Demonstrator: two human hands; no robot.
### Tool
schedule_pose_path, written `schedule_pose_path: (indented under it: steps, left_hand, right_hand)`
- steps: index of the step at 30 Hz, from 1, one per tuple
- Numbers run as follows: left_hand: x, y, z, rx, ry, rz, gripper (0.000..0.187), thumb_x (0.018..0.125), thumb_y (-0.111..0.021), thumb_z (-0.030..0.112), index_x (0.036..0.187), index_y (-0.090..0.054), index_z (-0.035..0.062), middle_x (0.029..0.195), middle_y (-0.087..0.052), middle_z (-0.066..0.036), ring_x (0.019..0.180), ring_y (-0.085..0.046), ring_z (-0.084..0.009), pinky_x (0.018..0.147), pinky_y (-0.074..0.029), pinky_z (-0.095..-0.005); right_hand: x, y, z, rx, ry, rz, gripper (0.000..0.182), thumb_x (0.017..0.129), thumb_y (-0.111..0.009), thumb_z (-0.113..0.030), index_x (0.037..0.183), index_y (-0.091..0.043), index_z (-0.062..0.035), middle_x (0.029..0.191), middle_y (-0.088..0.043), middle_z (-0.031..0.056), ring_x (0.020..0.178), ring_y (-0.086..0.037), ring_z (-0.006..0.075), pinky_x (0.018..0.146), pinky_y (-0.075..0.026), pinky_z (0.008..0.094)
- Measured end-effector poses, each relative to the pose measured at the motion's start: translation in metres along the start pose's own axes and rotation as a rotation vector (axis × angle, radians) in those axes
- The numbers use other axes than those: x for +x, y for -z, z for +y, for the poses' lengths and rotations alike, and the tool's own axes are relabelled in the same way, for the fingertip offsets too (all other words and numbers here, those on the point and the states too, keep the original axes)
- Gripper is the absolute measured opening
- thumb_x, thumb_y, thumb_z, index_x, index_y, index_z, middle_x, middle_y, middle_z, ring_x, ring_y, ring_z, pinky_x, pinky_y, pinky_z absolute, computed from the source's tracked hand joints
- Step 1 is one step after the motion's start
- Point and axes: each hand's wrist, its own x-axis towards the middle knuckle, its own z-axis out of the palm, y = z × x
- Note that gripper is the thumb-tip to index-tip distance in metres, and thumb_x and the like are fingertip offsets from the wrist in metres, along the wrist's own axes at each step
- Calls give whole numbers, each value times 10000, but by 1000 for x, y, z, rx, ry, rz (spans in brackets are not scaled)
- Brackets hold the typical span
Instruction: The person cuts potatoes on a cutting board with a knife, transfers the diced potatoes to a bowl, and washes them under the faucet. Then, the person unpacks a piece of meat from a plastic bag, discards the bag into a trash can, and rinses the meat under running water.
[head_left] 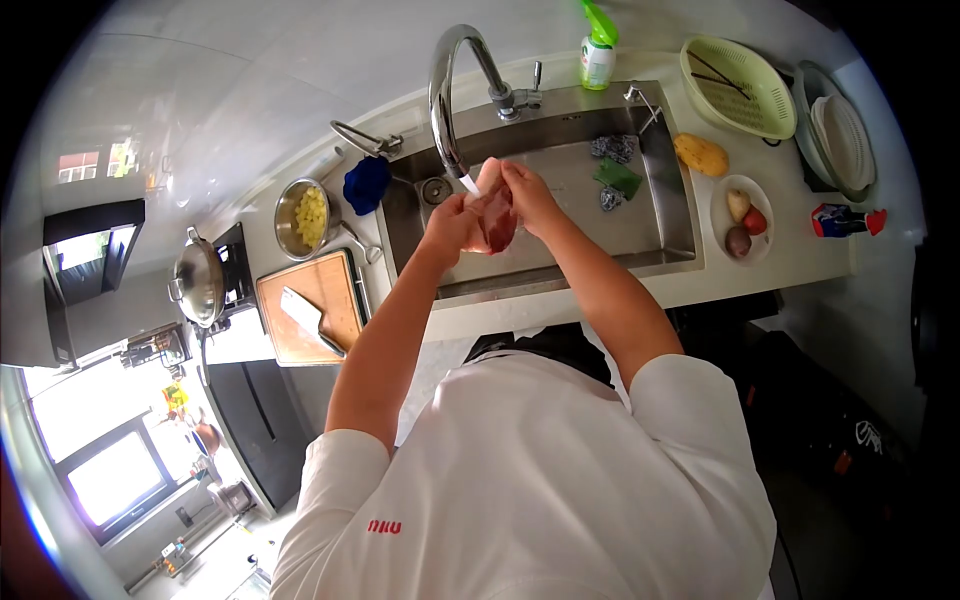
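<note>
A piece of raw meat, pink and dark red, is held between both hands over the steel sink. Water from the curved faucet runs onto its upper part. My left hand grips the meat's left side with bent fingers. On the other side, my right hand is closed on its upper right edge. Dark scrubbers and a green sponge lie in the right part of the sink.
Left of the sink are a bowl of yellow pieces, a blue cloth and a cleaver on a cutting board. To the right are a potato, a plate of vegetables and a green basket.
</note>
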Motion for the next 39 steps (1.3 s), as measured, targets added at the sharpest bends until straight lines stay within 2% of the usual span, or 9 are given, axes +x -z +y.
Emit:
schedule_pose_path:
  steps: [7, 10, 19, 22, 25, 28, 31, 34, 39]
  left_hand:
    - [16, 13, -10, -751, -46, -94, 270, 1114, -500, 182, 1343, -585, 66, 1295, -656, -76, 1171, -653, -204, 995, -547, -343]
    - [-9, -3, 23, -795, -113, -157, 240, 1118, -482, 163, 1323, -577, 83, 1345, -635, -73, 1251, -619, -211, 1034, -541, -379]
    - [-10, 38, -14, -518, 42, -31, 243, 1071, -613, 171, 1299, -590, 91, 1239, -688, -84, 1149, -687, -246, 1021, -564, -442]
    - [-12, 31, -19, -543, 104, -16, 290, 1043, -654, 155, 1307, -602, 47, 1250, -686, -99, 1155, -683, -256, 1045, -555, -438]
    - [-17, 21, -15, -428, 145, 12, 355, 1007, -717, 175, 1312, -605, 31, 1226, -689, -96, 1134, -689, -240, 1029, -566, -425]
    - [-18, 4, -13, -213, 82, 66, 349, 976, -757, 188, 1259, -647, 16, 1155, -714, -101, 1028, -721, -227, 930, -604, -394]
    - [-16, -13, -12, 72, -64, 162, 352, 927, -797, 212, 1181, -692, -8, 1051, -741, -98, 919, -736, -205, 818, -608, -351]
    - [-17, -28, -8, 500, -167, 351, 360, 863, -822, 239, 1088, -715, -21, 948, -756, -97, 860, -738, -196, 769, -589, -333]
    - [-24, -46, 4, 660, -113, 413, 386, 804, -829, 255, 1049, -706, -16, 924, -759, -113, 855, -733, -190, 782, -575, -332]
  right_hand:
    - [-26, 2, -3, -159, -166, -209, 428, 1029, -685, -414, 1227, -664, -36, 1048, -699, 25, 912, -661, 136, 881, -540, 293]
    - [-27, 13, 7, 225, -464, -206, 346, 1048, -662, -398, 1235, -667, -107, 1035, -714, -4, 940, -675, 119, 805, -528, 266]
    - [-15, 1, 17, 124, -400, -103, 354, 1097, -539, -422, 1248, -661, -125, 1109, -725, 32, 936, -694, 172, 901, -565, 417]
    - [-20, -6, 18, 168, -439, 106, 408, 1105, -490, -462, 1187, -689, -115, 1086, -728, 35, 916, -695, 163, 795, -569, 392]
    - [-19, 7, 35, 147, -363, 94, 466, 1087, -501, -521, 1085, -713, -106, 998, -731, 28, 840, -699, 150, 720, -570, 364]
    - [-18, 20, 35, -22, -360, -148, 436, 1096, -507, -498, 1131, -706, -111, 992, -716, 26, 823, -693, 152, 789, -585, 350]
    - [-26, 9, 32, 37, -369, -39, 385, 1041, -626, -473, 996, -702, -99, 837, -684, -4, 671, -642, 114, 625, -525, 289]
    - [-33, 10, 16, 162, -383, -161, 315, 1006, -697, -415, 988, -703, -101, 833, -675, -9, 653, -617, 107, 582, -491, 287]
    - [-43, -4, 2, -122, -232, -196, 389, 999, -683, -485, 1063, -680, -101, 864, -674, 2, 655, -612, 109, 592, -477, 281]
